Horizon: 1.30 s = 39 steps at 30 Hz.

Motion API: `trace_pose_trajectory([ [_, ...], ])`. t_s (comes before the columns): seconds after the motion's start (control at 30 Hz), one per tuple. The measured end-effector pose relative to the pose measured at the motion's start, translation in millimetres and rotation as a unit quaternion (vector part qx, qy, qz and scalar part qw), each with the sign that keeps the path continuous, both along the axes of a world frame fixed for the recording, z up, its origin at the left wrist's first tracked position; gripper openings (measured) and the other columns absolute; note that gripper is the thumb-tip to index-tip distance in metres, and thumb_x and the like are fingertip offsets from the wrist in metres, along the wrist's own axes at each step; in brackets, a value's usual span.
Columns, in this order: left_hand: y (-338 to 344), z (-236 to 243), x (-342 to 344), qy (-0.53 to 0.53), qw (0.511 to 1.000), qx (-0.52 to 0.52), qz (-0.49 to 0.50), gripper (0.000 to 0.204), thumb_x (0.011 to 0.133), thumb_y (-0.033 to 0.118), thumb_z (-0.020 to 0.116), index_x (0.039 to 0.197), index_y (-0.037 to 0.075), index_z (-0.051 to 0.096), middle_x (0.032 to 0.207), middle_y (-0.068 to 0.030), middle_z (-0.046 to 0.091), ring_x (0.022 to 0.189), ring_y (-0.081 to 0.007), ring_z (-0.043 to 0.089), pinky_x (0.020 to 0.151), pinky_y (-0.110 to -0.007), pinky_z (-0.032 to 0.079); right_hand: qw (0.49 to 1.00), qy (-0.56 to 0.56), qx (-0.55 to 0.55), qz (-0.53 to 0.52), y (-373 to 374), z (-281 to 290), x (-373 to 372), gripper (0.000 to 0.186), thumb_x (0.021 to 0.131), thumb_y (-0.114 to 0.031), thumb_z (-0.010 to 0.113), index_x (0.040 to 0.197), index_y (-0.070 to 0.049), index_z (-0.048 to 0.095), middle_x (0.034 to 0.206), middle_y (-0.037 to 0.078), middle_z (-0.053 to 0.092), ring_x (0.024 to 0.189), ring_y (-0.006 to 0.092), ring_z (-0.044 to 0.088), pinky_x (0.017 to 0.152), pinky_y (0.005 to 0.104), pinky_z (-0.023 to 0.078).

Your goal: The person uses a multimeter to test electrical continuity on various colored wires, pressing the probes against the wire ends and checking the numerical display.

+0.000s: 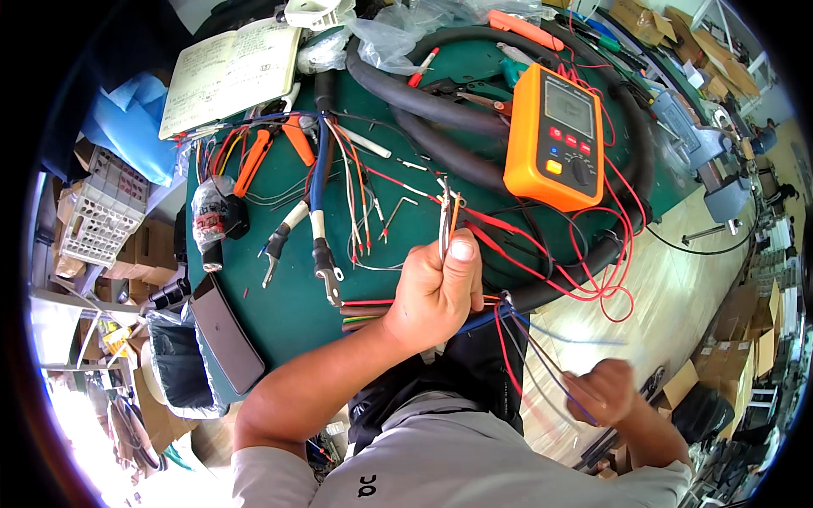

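Note:
My left hand [432, 292] is closed in a pinch around several thin wires [445, 222], white and orange, whose ends point up past the thumb. Low at the right, my right hand [603, 392] is closed on thin wires [542, 351] that fan out from the end of a wire bundle [506, 301] at the table's front edge. That hand is slightly blurred. Left of my left hand lie two cable lugs on thick wires, a grey one [326, 269] and another [273, 252], beside loose white and orange wires [360, 199].
An orange tester [555, 140] with red leads [622, 262] rests on a thick black cable [423, 102]. An open notebook [233, 76], orange-handled pliers [254, 161], a taped bottle-like roll [212, 216] and a dark flat case [227, 334] lie on the green table [288, 326]. A bin [182, 364] stands left.

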<state>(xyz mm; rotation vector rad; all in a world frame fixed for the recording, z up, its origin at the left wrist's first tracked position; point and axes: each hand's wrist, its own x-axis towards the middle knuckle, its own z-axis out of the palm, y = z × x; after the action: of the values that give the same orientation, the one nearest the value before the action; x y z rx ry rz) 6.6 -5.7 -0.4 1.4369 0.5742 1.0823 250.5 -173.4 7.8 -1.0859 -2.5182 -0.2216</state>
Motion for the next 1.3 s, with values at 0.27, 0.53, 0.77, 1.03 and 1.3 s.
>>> trace_pose_trajectory([
  [0.27,3.3,-0.1,1.6,0.007,0.999,0.009,-0.040,0.050,0.102,0.041,0.033,0.068,0.005,0.042,0.054,-0.0036,0.045,0.046,-0.0099,0.046,0.047,-0.023,0.035,0.949,0.297,-0.087,-0.065,114.0,109.5,-41.6,0.022,0.087,0.001,0.055,0.108,0.002,0.063,0.081,0.010,0.063,0.067,0.0133,0.060,0.058,0.0259,0.047],
  [0.53,0.0,0.2,-3.1,0.032,0.998,-0.017,-0.050,0.051,0.098,0.045,0.042,0.075,0.001,0.055,0.066,-0.0056,0.059,0.049,-0.0065,0.052,0.046,-0.020,0.040,0.767,0.373,-0.522,0.007,159.4,88.6,-67.3,0.019,0.087,0.000,0.058,0.105,0.006,0.060,0.090,0.010,0.065,0.080,0.0138,0.063,0.067,0.0284,0.052],
  [0.77,1.0,-0.6,-4.3,0.010,0.999,-0.011,-0.032,0.055,0.097,0.052,0.039,0.080,0.001,0.054,0.064,-0.0047,0.057,0.051,-0.0069,0.050,0.050,-0.021,0.040,0.848,0.310,-0.422,-0.086,144.3,66.7,-66.8,0.025,0.077,-0.013,0.077,0.086,0.002,0.059,0.084,0.011,0.063,0.076,0.0214,0.062,0.068,0.0337,0.050],
  [1.03,2.7,-4.7,-0.5,-0.036,0.999,0.023,0.021,0.044,0.099,0.043,0.044,0.083,0.002,0.054,0.073,-0.0031,0.054,0.058,-0.0073,0.048,0.052,-0.021,0.039,0.872,0.296,-0.376,-0.100,138.3,52.6,-85.2,0.025,0.080,-0.018,0.072,0.072,0.002,0.059,0.074,0.017,0.062,0.064,0.0317,0.062,0.059,0.0388,0.047],
  [1.3,-1.2,6.7,-0.4,-0.030,0.999,-0.014,0.012,0.041,0.101,0.038,0.043,0.087,0.001,0.057,0.075,-0.0011,0.053,0.064,-0.0047,0.046,0.058,-0.020,0.039,0.850,0.362,-0.367,-0.110,136.2,36.6,-87.6,0.022,0.080,-0.015,0.071,0.078,0.001,0.057,0.072,0.014,0.062,0.060,0.0249,0.062,0.056,0.0353,0.049],
])
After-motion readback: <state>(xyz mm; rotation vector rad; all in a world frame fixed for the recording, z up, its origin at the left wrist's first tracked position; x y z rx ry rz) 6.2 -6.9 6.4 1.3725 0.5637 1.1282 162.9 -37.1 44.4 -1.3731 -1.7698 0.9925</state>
